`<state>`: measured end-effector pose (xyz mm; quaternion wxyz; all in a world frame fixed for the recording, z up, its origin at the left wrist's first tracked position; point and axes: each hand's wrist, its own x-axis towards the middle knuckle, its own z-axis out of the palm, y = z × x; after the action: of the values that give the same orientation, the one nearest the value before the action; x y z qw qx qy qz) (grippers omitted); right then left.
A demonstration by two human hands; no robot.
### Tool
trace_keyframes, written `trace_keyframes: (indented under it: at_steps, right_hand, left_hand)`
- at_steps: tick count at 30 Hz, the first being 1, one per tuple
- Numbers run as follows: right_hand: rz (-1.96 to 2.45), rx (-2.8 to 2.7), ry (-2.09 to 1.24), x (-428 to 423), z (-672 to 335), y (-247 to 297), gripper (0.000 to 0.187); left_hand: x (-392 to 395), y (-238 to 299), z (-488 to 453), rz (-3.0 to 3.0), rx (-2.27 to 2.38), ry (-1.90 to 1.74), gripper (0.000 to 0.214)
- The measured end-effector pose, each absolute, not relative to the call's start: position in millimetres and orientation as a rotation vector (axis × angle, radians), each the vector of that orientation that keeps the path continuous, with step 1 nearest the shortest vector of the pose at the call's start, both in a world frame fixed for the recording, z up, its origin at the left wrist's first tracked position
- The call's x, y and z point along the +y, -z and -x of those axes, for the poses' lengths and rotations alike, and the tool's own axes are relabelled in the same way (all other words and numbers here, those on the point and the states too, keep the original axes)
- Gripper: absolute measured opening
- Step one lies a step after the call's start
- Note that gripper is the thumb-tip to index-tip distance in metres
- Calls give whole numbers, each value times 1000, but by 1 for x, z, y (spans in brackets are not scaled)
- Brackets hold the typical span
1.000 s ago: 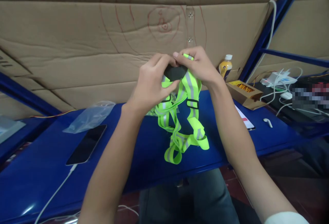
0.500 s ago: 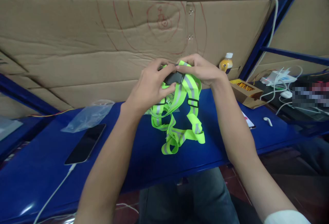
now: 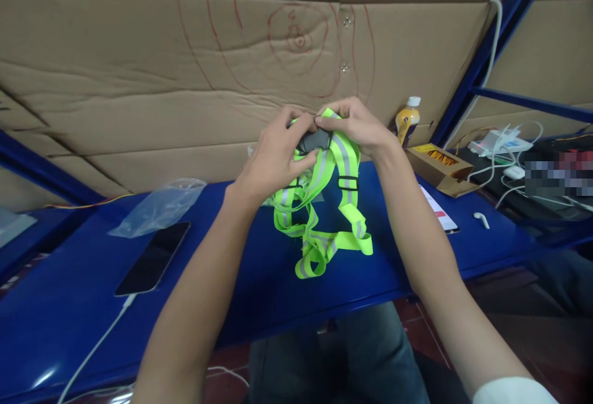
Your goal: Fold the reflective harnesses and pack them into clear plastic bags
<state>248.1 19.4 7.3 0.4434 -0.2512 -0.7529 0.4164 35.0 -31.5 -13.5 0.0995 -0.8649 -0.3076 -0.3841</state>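
A neon-yellow reflective harness (image 3: 345, 154) with grey stripes hangs in loops below my hands, its lower straps curled over the blue tabletop. My left hand (image 3: 282, 147) is closed on the black plastic buckle (image 3: 315, 141), fingers on top and thumb along its near side. From the other side, my right hand (image 3: 354, 123) pinches the strap end close to the buckle. The two hands nearly touch at the fingertips, which partly hide the buckle's upper edge. A black slider (image 3: 348, 183) sits on the right-hand strap. Some clear plastic shows behind my left fingers.
On the left of the blue table (image 3: 264, 293) lie a plugged-in phone (image 3: 154, 259) and a clear plastic bag (image 3: 160, 209). Rightward are a drink bottle (image 3: 407, 121), an open cardboard box (image 3: 440, 169), another phone (image 3: 438, 209) and a white earbud (image 3: 482, 220). Cardboard (image 3: 115, 52) walls the back.
Both hands keep their hold on the buckle and strap with barely any movement. The dangling straps have swung slightly, and the view has shifted a little.
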Motion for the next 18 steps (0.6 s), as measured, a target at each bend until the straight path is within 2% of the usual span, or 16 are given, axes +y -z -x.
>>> trace_keyframes:
  at_steps: [5, 9, 11, 14, 18]
  right_hand:
    - [657, -1859, -1090, 20, -250, -5, 34]
    - [716, -1656, -1053, 31, -263, -3, 27]
    - [719, -1496, -1005, 32, -275, -2, 28]
    - [733, -1374, -942, 20, -301, 0, 29]
    - [813, -1089, -807, -7, -360, 4, 20]
  left_hand:
    - [-40, 21, -32, 2542, -987, 1070, 38]
    - [-51, 42, 1, 2474, -1190, 1084, 58]
    - [-54, 51, 24, 2361, -1316, 1206, 49]
    - [-53, 55, 57, 2115, -1567, 1565, 25]
    - [-47, 45, 111, 1573, -1714, 2385, 23]
